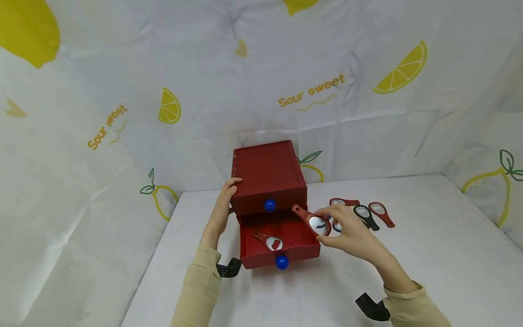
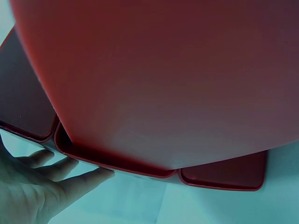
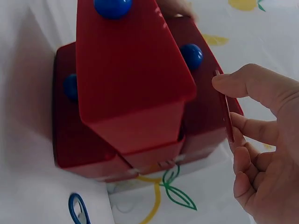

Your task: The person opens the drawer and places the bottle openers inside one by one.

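A red drawer cabinet (image 1: pixel 267 165) stands with its middle drawer (image 1: pixel 261 260) pulled out by a blue knob's side. My left hand (image 1: pixel 220 209) lies along the cabinet's left side, its fingers extended against the edge in the left wrist view. Between thumb and fingers, my right hand (image 1: pixel 351 231) pinches a red magnifying glass (image 1: pixel 302 213) by its lens rim. Its handle points up and left over the drawer's right side; the right wrist view shows the magnifier edge-on. Inside the drawer lies another red magnifying glass (image 1: pixel 262 237).
Right of the cabinet, several magnifiers lie on the white table (image 1: pixel 433 259): red ones (image 1: pixel 386 219), a black one (image 1: pixel 372 222) and a blue-rimmed one (image 3: pixel 71 205), partly behind my right hand. A lemon-printed cloth (image 1: pixel 245 100) hangs behind.
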Demonstrator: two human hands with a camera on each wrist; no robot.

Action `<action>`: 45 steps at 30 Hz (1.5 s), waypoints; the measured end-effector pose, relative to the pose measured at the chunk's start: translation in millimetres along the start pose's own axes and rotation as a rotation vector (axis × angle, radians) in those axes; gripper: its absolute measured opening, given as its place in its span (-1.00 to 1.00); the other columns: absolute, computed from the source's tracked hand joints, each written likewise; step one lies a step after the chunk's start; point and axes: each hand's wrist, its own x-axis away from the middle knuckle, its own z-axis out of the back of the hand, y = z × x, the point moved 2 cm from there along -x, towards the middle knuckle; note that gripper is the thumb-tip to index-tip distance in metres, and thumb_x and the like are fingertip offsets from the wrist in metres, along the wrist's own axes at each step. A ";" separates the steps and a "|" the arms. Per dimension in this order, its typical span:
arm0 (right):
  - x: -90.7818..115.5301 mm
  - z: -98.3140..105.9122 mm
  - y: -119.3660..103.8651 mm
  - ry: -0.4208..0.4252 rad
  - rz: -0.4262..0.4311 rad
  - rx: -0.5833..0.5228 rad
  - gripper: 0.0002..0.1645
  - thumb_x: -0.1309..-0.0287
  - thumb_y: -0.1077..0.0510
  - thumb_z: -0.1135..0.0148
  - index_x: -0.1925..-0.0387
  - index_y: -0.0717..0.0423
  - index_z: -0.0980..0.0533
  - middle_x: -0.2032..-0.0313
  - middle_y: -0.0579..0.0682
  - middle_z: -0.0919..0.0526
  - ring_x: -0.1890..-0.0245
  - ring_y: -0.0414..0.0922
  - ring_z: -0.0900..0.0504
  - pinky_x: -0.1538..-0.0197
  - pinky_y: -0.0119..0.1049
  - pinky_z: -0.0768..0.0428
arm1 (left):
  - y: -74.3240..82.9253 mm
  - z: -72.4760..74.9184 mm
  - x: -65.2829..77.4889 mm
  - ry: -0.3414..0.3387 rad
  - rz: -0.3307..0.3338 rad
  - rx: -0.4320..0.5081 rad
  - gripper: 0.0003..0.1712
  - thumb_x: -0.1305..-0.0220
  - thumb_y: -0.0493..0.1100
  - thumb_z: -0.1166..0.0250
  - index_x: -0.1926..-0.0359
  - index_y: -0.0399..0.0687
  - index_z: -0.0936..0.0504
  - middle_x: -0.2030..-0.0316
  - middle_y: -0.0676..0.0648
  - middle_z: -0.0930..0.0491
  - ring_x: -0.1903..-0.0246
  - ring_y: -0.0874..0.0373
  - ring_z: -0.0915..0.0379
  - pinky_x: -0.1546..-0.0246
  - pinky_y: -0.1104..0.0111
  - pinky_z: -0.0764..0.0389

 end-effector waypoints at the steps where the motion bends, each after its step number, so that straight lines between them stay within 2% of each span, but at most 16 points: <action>1: -2.8 -3.3 -1.8 -0.019 -0.009 -0.012 -0.46 0.21 0.19 -0.47 0.07 0.08 -0.53 0.19 -0.03 -0.51 0.22 -0.17 -0.36 0.30 -0.40 -0.45 | 0.3 0.0 -0.1 0.000 -0.001 -0.001 -0.55 -0.44 0.03 0.26 -0.29 0.12 -0.17 -0.37 -0.07 -0.03 -0.19 -0.03 -0.18 -0.03 0.11 -0.32; 6: -15.2 -19.4 -8.1 -0.076 -0.038 -0.030 -0.48 0.18 0.14 -0.45 0.08 0.09 -0.54 0.13 0.02 -0.55 0.19 -0.09 -0.44 0.25 -0.31 -0.47 | 1.6 0.1 0.2 -0.006 -0.001 -0.008 -0.55 -0.44 0.06 0.26 -0.28 0.17 -0.18 -0.37 -0.05 -0.04 -0.20 -0.04 -0.17 -0.04 0.10 -0.32; 12: -24.9 -35.8 -10.3 -0.088 -0.078 0.021 -0.50 0.20 0.09 -0.43 0.12 0.11 -0.56 0.16 0.05 -0.57 0.15 -0.04 -0.48 0.14 -0.05 -0.29 | 1.3 -0.1 0.9 -0.007 0.002 -0.008 -0.55 -0.43 0.07 0.25 -0.28 0.18 -0.19 -0.36 -0.04 -0.04 -0.20 -0.04 -0.17 -0.05 0.08 -0.32; 15: -28.2 -41.5 -9.8 -0.089 -0.085 0.031 -0.50 0.22 0.10 -0.44 0.12 0.10 -0.56 0.16 0.06 -0.57 0.09 -0.01 -0.48 0.11 0.01 -0.24 | 1.6 -0.1 1.1 -0.008 0.000 -0.009 -0.55 -0.43 0.06 0.25 -0.28 0.17 -0.19 -0.36 -0.05 -0.04 -0.21 -0.04 -0.16 -0.07 0.07 -0.31; 20: -31.7 -46.4 -8.3 -0.110 -0.076 0.085 -0.50 0.24 0.07 -0.46 0.13 0.07 -0.57 0.16 0.05 -0.56 0.10 0.00 -0.46 0.11 0.02 -0.24 | 1.8 -0.8 1.2 -0.008 -0.001 -0.011 -0.55 -0.44 0.06 0.25 -0.28 0.17 -0.18 -0.37 -0.04 -0.03 -0.22 -0.04 -0.15 -0.07 0.06 -0.31; 26: -37.4 -47.7 -5.7 -0.133 -0.090 0.170 -0.52 0.29 0.02 -0.49 0.20 0.03 -0.61 0.20 -0.02 -0.58 0.23 -0.06 -0.34 0.14 0.02 -0.16 | 2.1 -0.7 0.4 0.001 -0.010 -0.016 -0.54 -0.43 0.04 0.26 -0.29 0.12 -0.18 -0.39 -0.03 0.00 -0.22 -0.05 -0.15 -0.06 0.05 -0.31; 34: -41.9 -47.4 -7.3 -0.218 -0.082 0.238 -0.57 0.28 0.04 -0.48 0.23 0.02 -0.63 0.24 -0.06 -0.58 0.25 -0.08 -0.30 0.15 0.00 -0.15 | 3.3 -0.7 0.4 0.010 -0.007 -0.019 -0.53 -0.43 0.03 0.27 -0.30 0.10 -0.16 -0.40 -0.04 0.01 -0.23 -0.04 -0.13 -0.07 0.03 -0.30; 40: -44.1 -47.0 -9.0 -0.291 -0.070 0.262 -0.58 0.28 0.05 -0.49 0.24 0.02 -0.63 0.26 -0.07 -0.56 0.27 -0.09 -0.31 0.20 -0.06 -0.16 | 4.2 -1.6 1.6 0.013 0.005 -0.012 -0.53 -0.43 0.03 0.27 -0.30 0.11 -0.16 -0.40 -0.02 0.03 -0.24 -0.04 -0.13 -0.07 0.03 -0.29; 45: -44.5 -48.7 -6.0 -0.317 -0.078 0.244 -0.59 0.26 0.06 -0.48 0.24 0.01 -0.64 0.24 -0.07 -0.57 0.26 -0.09 -0.31 0.19 -0.05 -0.15 | 3.9 -2.3 1.1 0.008 0.004 -0.017 -0.52 -0.43 0.03 0.27 -0.31 0.10 -0.15 -0.40 -0.03 0.03 -0.24 -0.04 -0.12 -0.08 0.02 -0.29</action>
